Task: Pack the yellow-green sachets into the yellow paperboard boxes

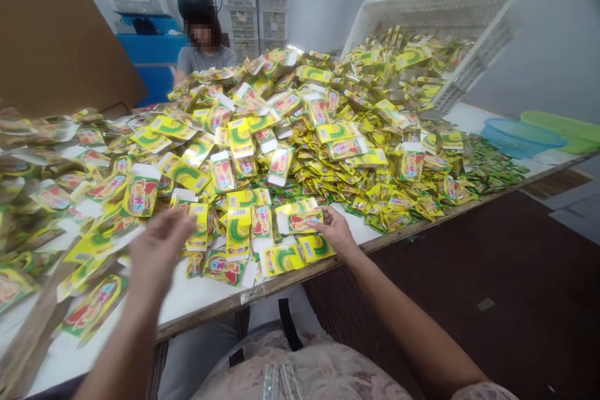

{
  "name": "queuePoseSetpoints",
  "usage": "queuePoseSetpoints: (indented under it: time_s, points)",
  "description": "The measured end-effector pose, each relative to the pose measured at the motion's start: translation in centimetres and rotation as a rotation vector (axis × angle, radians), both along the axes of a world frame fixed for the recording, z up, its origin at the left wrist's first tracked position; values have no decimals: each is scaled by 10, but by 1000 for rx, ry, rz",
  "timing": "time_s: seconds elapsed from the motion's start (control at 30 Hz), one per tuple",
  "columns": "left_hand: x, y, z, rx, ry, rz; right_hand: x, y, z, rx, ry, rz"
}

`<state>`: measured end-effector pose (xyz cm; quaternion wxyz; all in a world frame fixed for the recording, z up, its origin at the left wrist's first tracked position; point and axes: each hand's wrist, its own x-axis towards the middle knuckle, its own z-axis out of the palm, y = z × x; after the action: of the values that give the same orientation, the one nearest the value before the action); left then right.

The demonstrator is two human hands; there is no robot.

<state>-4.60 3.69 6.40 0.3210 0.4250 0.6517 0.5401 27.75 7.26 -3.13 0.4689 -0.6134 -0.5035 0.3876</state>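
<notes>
A large heap of flat yellow and green printed cartons [281, 131] covers the white table [197, 294]. My right hand [335, 228] is at the near edge of the heap, its fingers closed on one flat carton [302, 220] with red lettering. My left hand [157, 250] hovers above the table near the front edge, blurred by motion, fingers spread and curled a little, holding nothing. Loose cartons [239, 234] lie between my two hands.
A white plastic crate [435, 9] lies tipped at the back right, cartons spilling from it. A blue basin [520, 136] and a green one [569, 128] sit at the right end. Another person [202, 44] sits across the table. A brown cardboard sheet [56, 37] stands at left.
</notes>
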Motion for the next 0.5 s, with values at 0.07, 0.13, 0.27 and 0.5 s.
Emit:
queuePoseSetpoints:
  time_s: [0.07, 0.13, 0.27, 0.5]
  points:
    - [46, -5, -21, -161, -115, -289, 1, 0, 9, 105, 121, -98]
    - [88, -8, -37, -296, -208, -486, -4, -5, 21, 180, 209, -171]
    - [136, -3, -49, -191, -486, -528, -30, -31, 36, 75, 291, 45]
    - [117, 2, -52, -147, -596, -403, 7, -25, 17, -5, -320, -94]
